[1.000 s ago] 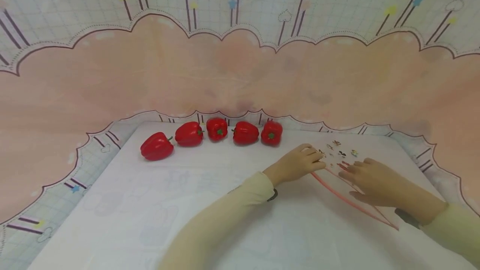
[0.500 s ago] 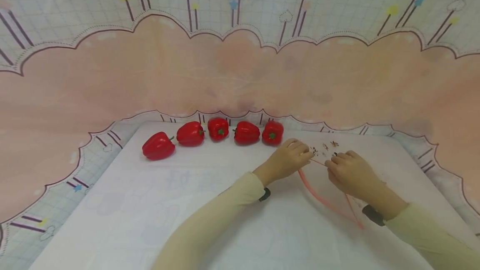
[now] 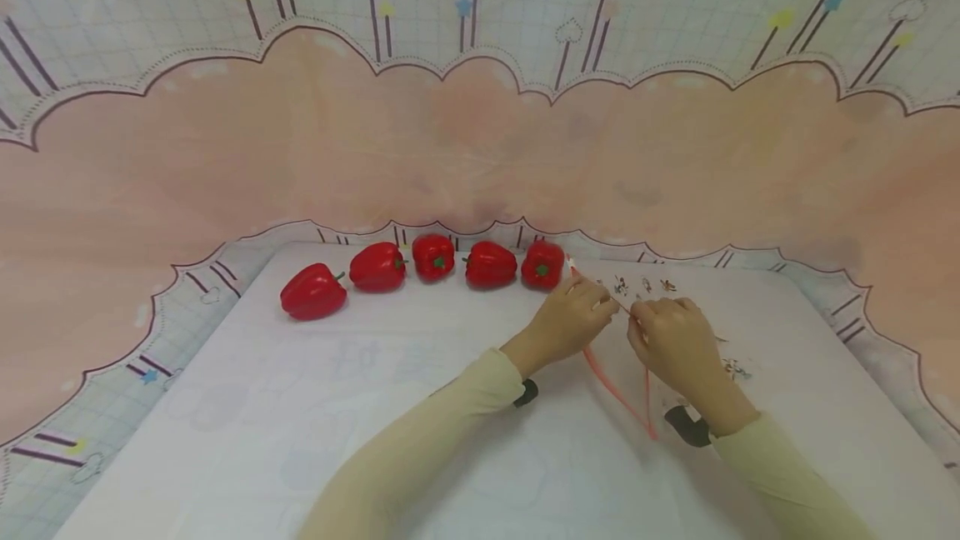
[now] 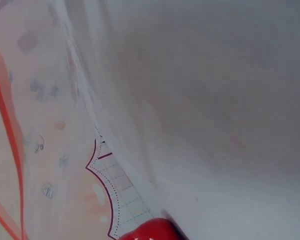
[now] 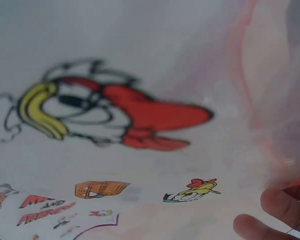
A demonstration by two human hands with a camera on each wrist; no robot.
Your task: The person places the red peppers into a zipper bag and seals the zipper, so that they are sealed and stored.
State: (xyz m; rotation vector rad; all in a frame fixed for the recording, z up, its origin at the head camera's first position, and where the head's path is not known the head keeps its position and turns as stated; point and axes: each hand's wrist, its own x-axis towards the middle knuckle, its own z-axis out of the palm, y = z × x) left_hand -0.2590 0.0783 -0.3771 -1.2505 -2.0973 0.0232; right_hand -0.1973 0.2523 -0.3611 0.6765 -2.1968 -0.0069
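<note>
A see-through pouch with red edging and small cartoon prints is held over the right part of the white table. My left hand grips its left end with bent fingers; a white-and-red tip pokes out above. Close beside it, my right hand pinches the upper edge. In the left wrist view a red strip of the pouch shows, but no hand. Large in the right wrist view is a printed cartoon duck head, with fingertips at the lower right.
Several red bell peppers lie in a row along the back of the white table; the rightmost pepper is just behind my left hand. A patterned curtain hangs behind the table.
The right hand has moved left, from spread fingers over the pouch to pinching its upper edge. My left hand has shifted slightly left, and the pouch has moved left and turned.
</note>
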